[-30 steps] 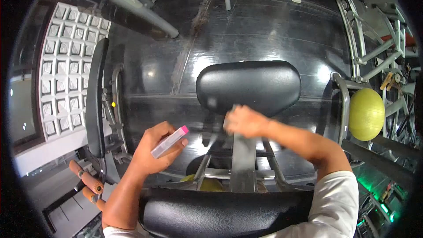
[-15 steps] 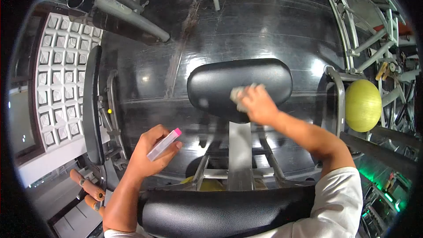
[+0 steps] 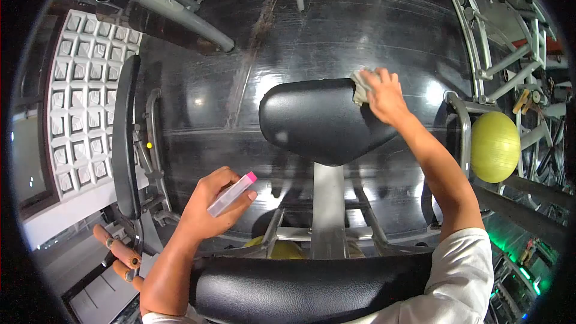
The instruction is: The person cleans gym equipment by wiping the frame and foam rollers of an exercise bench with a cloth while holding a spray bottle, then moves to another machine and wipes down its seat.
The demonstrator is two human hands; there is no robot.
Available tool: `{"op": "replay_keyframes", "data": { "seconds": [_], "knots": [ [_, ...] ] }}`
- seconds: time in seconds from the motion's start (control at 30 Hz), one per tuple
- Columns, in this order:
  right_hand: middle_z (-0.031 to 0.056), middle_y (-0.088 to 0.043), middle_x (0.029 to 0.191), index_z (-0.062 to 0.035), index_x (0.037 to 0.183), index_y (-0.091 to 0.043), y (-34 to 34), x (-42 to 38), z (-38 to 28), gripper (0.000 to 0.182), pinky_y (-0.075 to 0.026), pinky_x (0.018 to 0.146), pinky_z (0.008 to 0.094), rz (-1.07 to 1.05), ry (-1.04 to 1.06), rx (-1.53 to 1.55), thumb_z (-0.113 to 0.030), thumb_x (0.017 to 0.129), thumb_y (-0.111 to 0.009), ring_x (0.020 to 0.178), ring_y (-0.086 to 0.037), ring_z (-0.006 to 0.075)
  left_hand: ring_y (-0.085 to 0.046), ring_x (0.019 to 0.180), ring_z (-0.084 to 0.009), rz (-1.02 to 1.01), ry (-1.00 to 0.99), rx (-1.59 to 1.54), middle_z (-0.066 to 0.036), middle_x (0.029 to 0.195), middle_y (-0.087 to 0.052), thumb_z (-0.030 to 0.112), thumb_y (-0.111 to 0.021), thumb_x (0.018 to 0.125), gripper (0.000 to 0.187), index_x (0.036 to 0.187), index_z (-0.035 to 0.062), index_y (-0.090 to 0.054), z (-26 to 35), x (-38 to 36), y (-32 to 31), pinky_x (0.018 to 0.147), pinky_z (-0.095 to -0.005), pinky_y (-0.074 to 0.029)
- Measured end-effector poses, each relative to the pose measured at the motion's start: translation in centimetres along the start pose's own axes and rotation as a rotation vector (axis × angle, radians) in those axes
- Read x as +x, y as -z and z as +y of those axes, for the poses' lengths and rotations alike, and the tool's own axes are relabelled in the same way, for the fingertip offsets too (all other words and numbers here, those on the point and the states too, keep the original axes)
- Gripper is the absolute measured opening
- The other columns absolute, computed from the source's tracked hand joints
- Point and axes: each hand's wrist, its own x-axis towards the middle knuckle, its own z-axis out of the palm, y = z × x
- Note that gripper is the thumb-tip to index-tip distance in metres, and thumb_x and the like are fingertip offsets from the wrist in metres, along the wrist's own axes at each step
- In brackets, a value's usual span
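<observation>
A black padded bench seat (image 3: 312, 117) sits in the middle of the head view on a grey metal beam (image 3: 329, 204). My right hand (image 3: 386, 97) presses a crumpled pale cloth (image 3: 362, 86) onto the far right part of that seat, its fingers closed over the cloth. To the lower left, my left hand (image 3: 216, 204) is wrapped round a small clear plastic bottle (image 3: 231, 195) with a pink top, held tilted above the floor and apart from the seat. What the bottle contains cannot be made out.
A second black pad (image 3: 312, 288) lies close in front of my body. Another upright pad (image 3: 125, 144) stands at left, beside a white lattice panel (image 3: 90, 96). On the right are a yellow-green exercise ball (image 3: 495, 147) and metal gym frames (image 3: 471, 42). A thick grey tube (image 3: 180, 15) lies upper left.
My right hand has moved with the cloth from the seat's centre toward its far right edge. My left hand with the bottle has shifted slightly right.
</observation>
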Motion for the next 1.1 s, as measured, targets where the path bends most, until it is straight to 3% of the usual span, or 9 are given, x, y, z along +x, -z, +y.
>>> {"op": "replay_keyframes", "data": {
  "seconds": [0.2, 0.37, 0.53, 0.63, 0.77, 0.87, 0.97, 1.03, 1.1],
  "knots": [
    [0.0212, -0.052, 0.133, -0.0154, 0.121, -0.065, 0.7, -0.4, -4.0, 0.042, -0.045, 0.096, 0.0546, -0.028, 0.030, -0.023, -0.042, 0.090, -0.069, 0.111, -0.051, 0.0405, -0.051, 0.070, -0.0162, -0.019, -0.017, 0.016, -0.005, 0.078, -0.053, 0.018, -0.079, 0.086, 0.023, 0.084, 0.0029, -0.061, -0.1, 0.1, -0.2, 0.065, -0.0320, -0.040],
    [0.0156, -0.056, 0.130, -0.0172, 0.116, -0.065, -2.0, -5.5, -7.4, 0.034, -0.048, 0.090, 0.0543, -0.077, 0.427, -0.019, -0.030, 0.085, -0.070, 0.109, -0.055, 0.0383, -0.051, 0.071, -0.0177, -0.019, -0.045, 0.014, -0.006, 0.078, -0.054, 0.017, -0.079, 0.086, 0.023, 0.084, 0.0025, -0.061, 0.0, 0.2, -0.2, 0.066, -0.0328, -0.040],
    [0.0071, -0.059, 0.127, -0.0262, 0.109, -0.066, -4.4, -9.2, -9.3, 0.021, -0.048, 0.086, 0.0470, -0.157, 0.923, -0.049, -0.025, 0.089, -0.058, 0.106, -0.058, 0.0267, -0.052, 0.071, -0.0181, -0.020, -0.031, 0.011, -0.007, 0.078, -0.054, 0.016, -0.079, 0.085, 0.023, 0.084, 0.0018, -0.061, -0.3, 0.2, 0.0, 0.067, -0.0326, -0.041],
    [0.0075, -0.059, 0.127, -0.0269, 0.117, -0.066, -3.6, -6.3, -6.2, 0.033, -0.048, 0.083, 0.0456, -0.234, 0.774, 0.002, -0.029, 0.084, -0.066, 0.099, -0.058, 0.0270, -0.052, 0.072, -0.0177, -0.022, -0.017, -0.002, -0.007, 0.079, -0.054, 0.017, -0.079, 0.086, 0.023, 0.084, 0.0015, -0.061, -0.1, 0.1, 0.3, 0.067, -0.0324, -0.041],
    [0.0121, -0.058, 0.122, -0.0224, 0.121, -0.068, -1.5, -1.7, -1.9, 0.040, -0.046, 0.082, 0.0451, 0.067, 0.277, -0.118, -0.025, 0.081, -0.073, 0.103, -0.056, 0.0322, -0.053, 0.073, -0.0161, -0.015, 0.034, -0.061, -0.006, 0.080, -0.055, 0.018, -0.078, 0.087, 0.024, 0.085, 0.0010, -0.062, 0.5, -0.1, 0.2, 0.067, -0.0317, -0.041],
    [0.0127, -0.057, 0.118, -0.0188, 0.118, -0.068, -1.4, -1.3, -2.6, 0.038, -0.045, 0.083, 0.0450, 0.091, 0.161, -0.064, -0.024, 0.080, -0.074, 0.105, -0.054, 0.0325, -0.053, 0.074, -0.0149, -0.015, -0.004, -0.048, -0.006, 0.081, -0.055, 0.019, -0.078, 0.087, 0.025, 0.086, 0.0010, -0.062, 0.1, -0.1, 0.2, 0.068, -0.0308, -0.041],
    [0.0120, -0.057, 0.111, -0.0187, 0.108, -0.071, -2.5, -4.0, -5.6, 0.028, -0.045, 0.083, 0.0476, -0.040, 0.322, -0.026, -0.028, 0.082, -0.073, 0.103, -0.054, 0.0327, -0.053, 0.074, -0.0144, -0.020, 0.019, -0.039, -0.005, 0.081, -0.055, 0.020, -0.078, 0.088, 0.025, 0.086, 0.0012, -0.062, 0.1, 0.0, 0.3, 0.068, -0.0302, -0.042],
    [0.0108, -0.058, 0.111, -0.0227, 0.106, -0.072, -2.1, -6.4, -8.3, 0.025, -0.044, 0.083, 0.0476, -0.292, 0.501, -0.052, -0.032, 0.083, -0.072, 0.103, -0.054, 0.0314, -0.053, 0.074, -0.0143, -0.026, 0.035, -0.043, -0.005, 0.081, -0.055, 0.020, -0.079, 0.088, 0.025, 0.086, 0.0013, -0.062, 0.3, -0.1, 0.2, 0.068, -0.0302, -0.042],
    [0.0094, -0.059, 0.112, -0.0269, 0.107, -0.072, -3.1, -8.5, -9.4, 0.026, -0.043, 0.083, 0.0463, -0.236, 0.784, -0.011, -0.035, 0.082, -0.073, 0.102, -0.054, 0.0298, -0.053, 0.073, -0.0141, -0.027, 0.035, -0.048, -0.005, 0.081, -0.055, 0.020, -0.079, 0.088, 0.025, 0.086, 0.0015, -0.062, 0.4, 0.0, 0.3, 0.067, -0.0302, -0.042]
  ]
}}
